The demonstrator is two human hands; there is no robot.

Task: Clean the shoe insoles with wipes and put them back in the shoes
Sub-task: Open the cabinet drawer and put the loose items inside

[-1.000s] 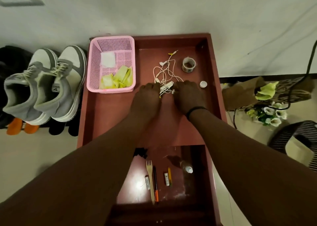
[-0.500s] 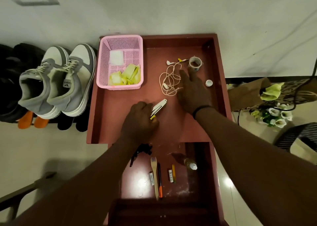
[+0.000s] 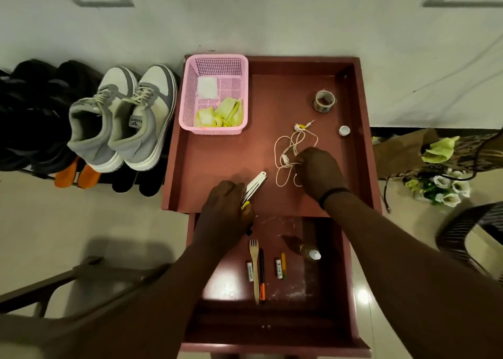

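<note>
Maroon tray top (image 3: 217, 168): your left hand (image 3: 227, 209) at 7 o'clock has fingers curled round a white folding tool (image 3: 254, 185). Your right hand (image 3: 319, 172) at 4 pinches the earphone cord (image 3: 285, 151). Grey-white shoes (image 3: 122, 119) sit off at 10, beside the pink basket (image 3: 215, 97) with wipes.

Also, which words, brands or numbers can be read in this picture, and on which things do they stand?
None can be read with certainty.
Tongue label of the right grey shoe: a logo with small letters, too blurred.
White tube beside the wooden fork: print too small.
Second small tube: print too small.
</note>
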